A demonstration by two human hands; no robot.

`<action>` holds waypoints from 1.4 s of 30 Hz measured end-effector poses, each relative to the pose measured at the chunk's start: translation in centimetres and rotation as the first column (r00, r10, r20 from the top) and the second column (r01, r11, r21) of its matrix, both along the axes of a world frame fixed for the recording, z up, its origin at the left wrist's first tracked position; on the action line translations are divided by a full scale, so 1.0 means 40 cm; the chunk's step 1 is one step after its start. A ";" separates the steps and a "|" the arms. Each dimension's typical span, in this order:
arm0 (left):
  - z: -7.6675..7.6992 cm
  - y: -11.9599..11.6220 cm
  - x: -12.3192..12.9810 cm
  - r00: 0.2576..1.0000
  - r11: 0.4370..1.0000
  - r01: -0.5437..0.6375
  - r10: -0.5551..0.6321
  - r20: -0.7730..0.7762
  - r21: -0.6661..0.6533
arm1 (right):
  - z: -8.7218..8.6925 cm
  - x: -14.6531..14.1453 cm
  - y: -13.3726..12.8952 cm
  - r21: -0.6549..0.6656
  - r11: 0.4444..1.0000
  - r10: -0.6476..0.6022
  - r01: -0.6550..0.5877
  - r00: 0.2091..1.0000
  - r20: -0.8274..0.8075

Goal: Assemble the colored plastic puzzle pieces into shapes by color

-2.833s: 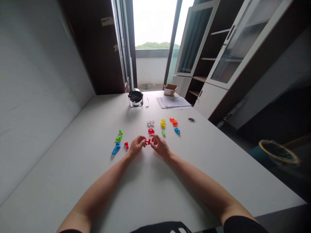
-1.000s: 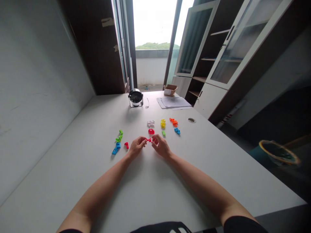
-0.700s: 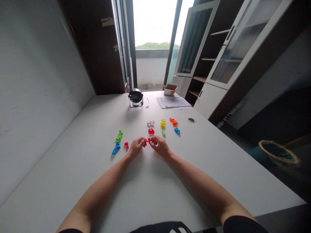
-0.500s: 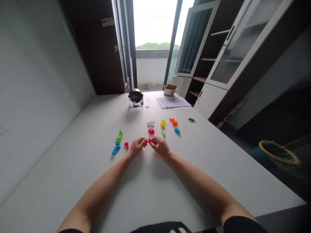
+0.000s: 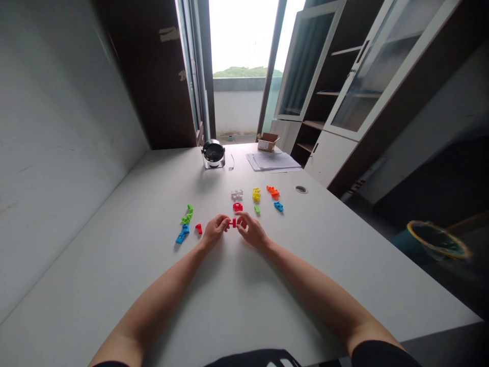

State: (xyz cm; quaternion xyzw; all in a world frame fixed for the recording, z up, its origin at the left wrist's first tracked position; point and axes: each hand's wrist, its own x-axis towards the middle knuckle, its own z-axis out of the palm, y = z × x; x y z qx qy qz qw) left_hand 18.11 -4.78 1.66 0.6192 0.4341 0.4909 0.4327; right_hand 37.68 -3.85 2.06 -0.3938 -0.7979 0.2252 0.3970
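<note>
A red piece (image 5: 234, 223) is being pinched by the left hand (image 5: 216, 229), the right hand (image 5: 251, 230) being held half-open alongside; toward the desk's (image 5: 244, 300) left edge, a red block (image 5: 198, 229) is being left unheld.

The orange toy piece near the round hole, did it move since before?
No, the orange toy piece hasn't visibly moved any way; it lies just left of the round hole, same as before.

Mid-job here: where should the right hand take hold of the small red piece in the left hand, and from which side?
Probably by its broad free end, coming from the right. The red piece pokes out of the left hand with a narrow stem leading to that broader end, which faces the right hand. A pinch on its near and far edges looks easiest.
</note>
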 end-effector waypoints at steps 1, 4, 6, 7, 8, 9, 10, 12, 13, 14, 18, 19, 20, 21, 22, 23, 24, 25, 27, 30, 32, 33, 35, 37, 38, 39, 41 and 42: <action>0.000 0.000 -0.001 1.000 1.000 -0.007 0.007 -0.011 0.001 | 0.001 -0.001 -0.001 0.004 1.000 0.025 -0.025 1.000 0.005; 0.002 -0.001 -0.002 0.999 1.000 -0.016 0.016 -0.029 0.003 | 0.001 -0.004 -0.003 0.020 0.998 0.053 -0.054 0.998 0.028; 0.003 -0.001 -0.001 0.999 1.000 -0.025 0.025 -0.028 -0.003 | 0.000 -0.004 -0.003 0.023 0.998 0.049 -0.050 0.998 0.034; 0.004 -0.001 0.000 0.999 0.999 -0.033 0.033 -0.027 -0.009 | -0.002 -0.004 -0.003 0.021 0.999 0.046 -0.046 0.998 0.034; 0.004 -0.001 0.001 0.999 0.999 -0.041 0.041 -0.025 -0.016 | -0.003 -0.003 -0.003 0.017 0.999 0.043 -0.043 0.998 0.035; 0.003 -0.001 0.001 0.999 0.999 -0.047 0.047 -0.024 -0.023 | -0.004 -0.003 -0.002 0.015 0.999 0.037 -0.037 0.999 0.036; 0.003 -0.001 0.002 0.999 0.998 -0.049 0.048 -0.023 -0.026 | -0.005 -0.003 -0.002 0.013 0.999 0.030 -0.031 0.999 0.039; 0.003 -0.001 0.002 0.999 0.999 -0.040 0.040 -0.021 -0.024 | -0.006 -0.004 -0.003 0.015 1.000 0.018 -0.019 0.999 0.046; 0.003 -0.001 0.002 0.999 0.999 -0.032 0.032 -0.020 -0.021 | -0.006 -0.005 -0.004 0.016 1.000 0.016 -0.017 0.999 0.048; 0.003 -0.001 0.002 0.999 1.000 -0.027 0.027 -0.020 -0.015 | -0.005 -0.006 -0.004 0.018 1.000 0.014 -0.015 0.999 0.049; 0.000 0.002 0.003 0.998 0.998 -0.063 0.063 -0.015 -0.007 | -0.002 -0.008 -0.002 0.024 0.995 -0.094 0.093 0.993 0.075; -0.001 0.002 0.004 0.997 0.997 -0.076 0.076 -0.017 -0.007 | -0.002 -0.007 0.001 0.024 0.988 -0.154 0.153 0.984 0.091; -0.002 0.003 0.004 0.996 0.996 -0.088 0.088 -0.023 -0.007 | -0.002 -0.005 0.005 0.023 0.977 -0.213 0.212 0.971 0.112; -0.003 0.002 0.005 0.995 0.995 -0.095 0.095 -0.033 -0.006 | -0.003 -0.002 0.010 0.024 0.964 -0.265 0.264 0.955 0.137; -0.003 0.001 0.006 0.994 0.995 -0.101 0.100 -0.047 -0.004 | -0.004 0.000 0.015 0.031 0.952 -0.306 0.305 0.938 0.164; -0.003 0.000 0.007 0.992 0.994 -0.105 0.105 -0.063 -0.001 | -0.007 0.003 0.019 0.044 0.941 -0.337 0.335 0.922 0.192; -0.002 -0.002 0.008 0.991 0.994 -0.105 0.105 -0.082 0.003 | -0.010 0.006 0.023 0.064 0.932 -0.363 0.358 0.906 0.219; -0.001 -0.005 0.009 0.989 0.995 -0.103 0.103 -0.102 0.008 | -0.013 0.008 0.026 0.088 0.922 -0.387 0.378 0.890 0.241; 0.002 -0.010 0.011 0.986 0.995 -0.096 0.098 -0.135 0.021 | -0.019 0.011 0.029 0.125 0.902 -0.431 0.412 0.861 0.270; 0.007 -0.015 0.012 0.982 0.995 -0.098 0.101 -0.158 0.028 | -0.021 0.013 0.030 0.115 0.898 -0.440 0.425 0.854 0.277; 0.010 -0.016 0.013 0.981 0.994 -0.104 0.107 -0.163 0.023 | -0.020 0.014 0.030 0.082 0.917 -0.397 0.390 0.877 0.271; 0.011 -0.017 0.014 0.980 0.994 -0.107 0.109 -0.167 0.022 | -0.018 0.015 0.030 0.070 0.930 -0.366 0.361 0.891 0.270; 0.013 -0.018 0.014 0.978 0.994 -0.108 0.110 -0.179 0.025 | -0.015 0.015 0.028 0.061 0.951 -0.307 0.303 0.911 0.275; 0.015 -0.018 0.014 0.975 0.994 -0.106 0.110 -0.192 0.031 | -0.013 0.014 0.027 0.059 0.960 -0.278 0.272 0.917 0.285; 0.015 -0.018 0.014 0.974 0.994 -0.104 0.109 -0.197 0.034 | -0.012 0.014 0.026 0.058 0.961 -0.275 0.270 0.917 0.289; 0.015 -0.017 0.013 0.974 0.994 -0.103 0.108 -0.201 0.036 | -0.011 0.014 0.026 0.055 0.961 -0.275 0.271 0.916 0.292; 0.015 -0.017 0.012 0.971 0.994 -0.100 0.106 -0.214 0.040 | -0.010 0.013 0.025 0.059 0.962 -0.271 0.266 0.915 0.298; 0.015 -0.017 0.011 0.969 0.994 -0.097 0.104 -0.225 0.044 | -0.009 0.013 0.025 0.065 0.964 -0.267 0.259 0.916 0.301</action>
